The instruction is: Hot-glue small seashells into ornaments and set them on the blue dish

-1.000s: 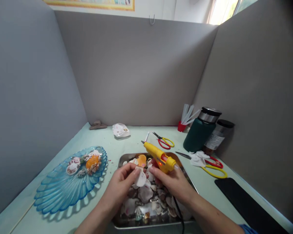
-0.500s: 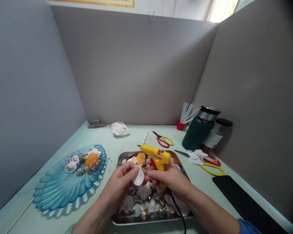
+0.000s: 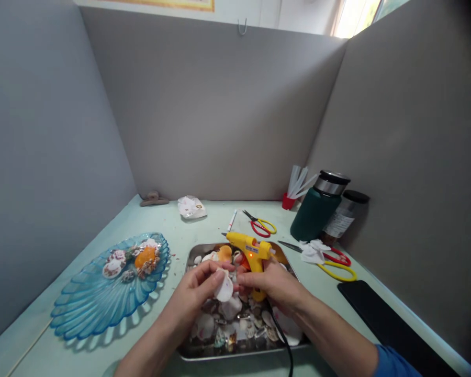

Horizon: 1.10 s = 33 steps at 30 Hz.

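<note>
Over a metal tray [image 3: 188, 354] full of mixed seashells, my left hand [image 3: 198, 293] pinches a white scallop shell [image 3: 223, 287] between thumb and fingers. My right hand [image 3: 272, 285] is wrapped round the handle of a yellow hot glue gun [image 3: 249, 245], its nozzle pointing left and a small orange light glowing on its side. The right fingertips come close to the shell's right edge; whether they touch it I cannot tell. To the left lies a blue scalloped glass dish [image 3: 98, 303] with a cluster of shells, one of them orange [image 3: 145, 257], near its far end.
Behind the tray lie small scissors [image 3: 261, 225] and a white pen [image 3: 232, 220]. At right are larger scissors [image 3: 339, 262] under crumpled tissue [image 3: 313, 252], a green bottle [image 3: 317, 209], a jar [image 3: 343, 217], glue sticks in a red cup [image 3: 288, 201] and a black phone-like slab [image 3: 384, 319]. Grey partitions [image 3: 220, 115] enclose the table.
The white shell has turned slightly in my left fingers. The glue gun stays in my right hand, almost unmoved. The whole view has shifted a little.
</note>
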### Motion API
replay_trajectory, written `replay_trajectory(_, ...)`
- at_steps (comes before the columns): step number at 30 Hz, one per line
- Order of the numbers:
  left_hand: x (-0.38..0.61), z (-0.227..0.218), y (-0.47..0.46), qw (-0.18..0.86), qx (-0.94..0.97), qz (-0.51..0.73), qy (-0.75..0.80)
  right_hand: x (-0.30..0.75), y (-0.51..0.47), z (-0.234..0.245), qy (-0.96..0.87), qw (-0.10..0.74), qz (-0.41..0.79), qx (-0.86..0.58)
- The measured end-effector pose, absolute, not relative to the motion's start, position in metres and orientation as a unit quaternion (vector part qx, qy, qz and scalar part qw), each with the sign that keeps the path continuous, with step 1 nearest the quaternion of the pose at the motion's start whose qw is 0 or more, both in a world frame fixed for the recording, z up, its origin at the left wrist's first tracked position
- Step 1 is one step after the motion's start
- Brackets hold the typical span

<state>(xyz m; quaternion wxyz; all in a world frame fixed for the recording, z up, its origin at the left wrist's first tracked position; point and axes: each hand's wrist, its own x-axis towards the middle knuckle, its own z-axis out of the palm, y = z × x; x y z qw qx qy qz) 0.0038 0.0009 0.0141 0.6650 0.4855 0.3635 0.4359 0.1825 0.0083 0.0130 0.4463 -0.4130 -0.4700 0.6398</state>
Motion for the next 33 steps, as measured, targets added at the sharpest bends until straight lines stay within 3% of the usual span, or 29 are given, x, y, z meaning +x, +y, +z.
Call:
replay_trajectory(3,0.002,0.014,0.004,0.569,0.512,0.484,0.424,0.187,0.013,0.016,-0.523,0.433,0.570,-0.462)
replay_trajectory(5,0.000,0.014,0.006,0.534,0.504,0.506,0.452,0.191,0.015,0.017,-0.588,0.379,0.508,-0.503)
replay_trajectory(9,-0.001,0.013,0.008,0.578,0.478,0.488,0.447,0.196,0.015,0.016,-0.682,0.294,0.413,-0.528)
replay_trajectory(16,0.000,0.010,0.010,0.602,0.477,0.483,0.421,0.197,0.015,0.014,-0.688,0.354,0.334,-0.538)
replay_trajectory(21,0.000,0.011,0.011,0.594,0.484,0.480,0.427,0.198,0.010,0.022,-0.621,0.428,0.461,-0.468)
replay_trajectory(33,0.000,0.019,0.010,0.582,0.447,0.494,0.466,0.195,0.002,0.024,-0.761,0.374,0.332,-0.414)
